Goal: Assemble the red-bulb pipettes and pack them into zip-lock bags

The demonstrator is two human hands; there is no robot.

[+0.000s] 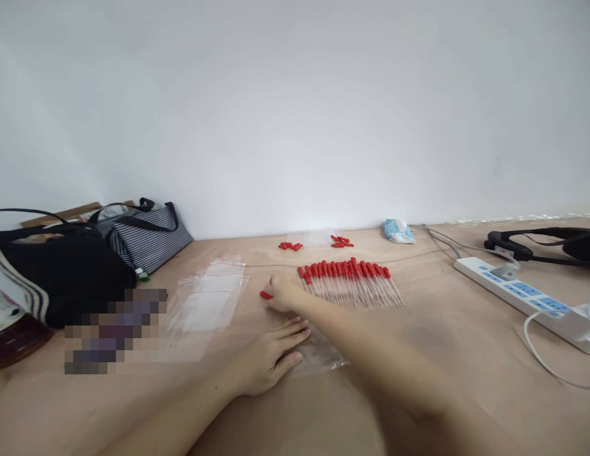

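My left hand (272, 356) lies with its fingers stretched out over a clear plastic bag (323, 354) on the table. My right hand (284, 292) reaches across just beyond it, fingers curled. A red tip (265, 295) pokes out at the left of those fingers; the rest of that piece is hidden. To the right of my right hand, a row of thin pale sticks with red tips (349, 271) lies side by side. On the left is a fanned stack of clear zip bags (216, 297) with red seal lines.
Small red pieces (341, 242) lie in two groups near the wall. A blue-and-white packet (398, 231), a white power strip (527, 301) with cables and a black headset (537, 244) are on the right. Black (76, 272) and striped bags (152, 237) stand at left.
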